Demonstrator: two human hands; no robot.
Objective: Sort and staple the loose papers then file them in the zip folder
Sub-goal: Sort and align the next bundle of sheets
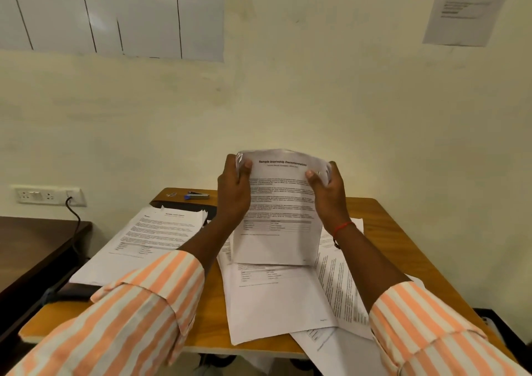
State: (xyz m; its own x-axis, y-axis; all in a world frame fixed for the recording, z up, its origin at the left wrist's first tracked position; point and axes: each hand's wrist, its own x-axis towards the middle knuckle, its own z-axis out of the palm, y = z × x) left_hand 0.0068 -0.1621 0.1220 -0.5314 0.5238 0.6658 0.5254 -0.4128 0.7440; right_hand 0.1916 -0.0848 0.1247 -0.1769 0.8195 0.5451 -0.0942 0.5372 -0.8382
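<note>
The heading read "Sample Internship Documentation" across the top of the held sheaf [277, 211], bold and clear. The smaller lines below it were too blurred to read. Both hands were on it. The left hand [233, 191] gripped the upper left edge, thumb on the front, fingers curled behind. The right hand [328, 194] gripped the upper right edge the same way. The sheaf stood upright, its bottom edge meeting the loose papers [276, 298] spread over the wooden surface [383, 231]. A second stack [149, 237] lay to the left, its title unreadable. A blue stapler [197, 195] sat at the far edge, well apart from both hands.
</note>
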